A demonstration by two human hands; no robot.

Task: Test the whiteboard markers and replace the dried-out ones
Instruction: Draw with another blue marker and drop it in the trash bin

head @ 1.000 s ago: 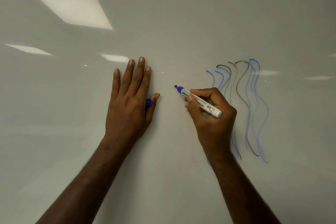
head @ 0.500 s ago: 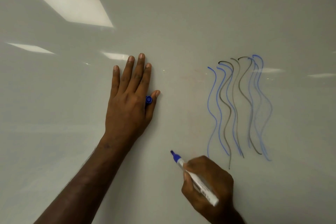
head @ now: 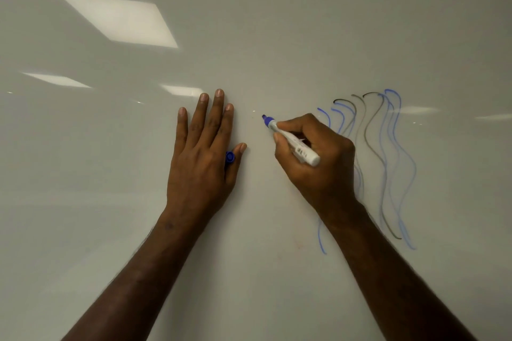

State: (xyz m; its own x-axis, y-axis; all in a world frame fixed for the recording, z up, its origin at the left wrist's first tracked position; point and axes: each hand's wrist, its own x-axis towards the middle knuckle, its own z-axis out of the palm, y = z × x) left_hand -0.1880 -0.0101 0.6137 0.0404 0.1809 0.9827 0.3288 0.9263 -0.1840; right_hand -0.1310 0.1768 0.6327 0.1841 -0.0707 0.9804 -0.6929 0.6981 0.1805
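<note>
A white whiteboard point(head: 263, 22) fills the view. My right hand point(head: 318, 163) grips an uncapped white marker point(head: 293, 141) with a blue tip, which points up and left and meets the board between my two hands. My left hand point(head: 202, 158) lies flat against the board with fingers stretched, and the marker's blue cap point(head: 230, 157) is pinched between its thumb and forefinger. Wavy blue and grey-black test lines point(head: 388, 163) run down the board to the right, partly hidden behind my right hand and forearm.
Ceiling lights reflect as bright patches point(head: 119, 19) on the board's upper left. No tray, other markers or board edges show in the view.
My right hand dropped low on the board half a second ago, then rose back up to the level of my left hand's fingers. My left hand stayed flat in place.
</note>
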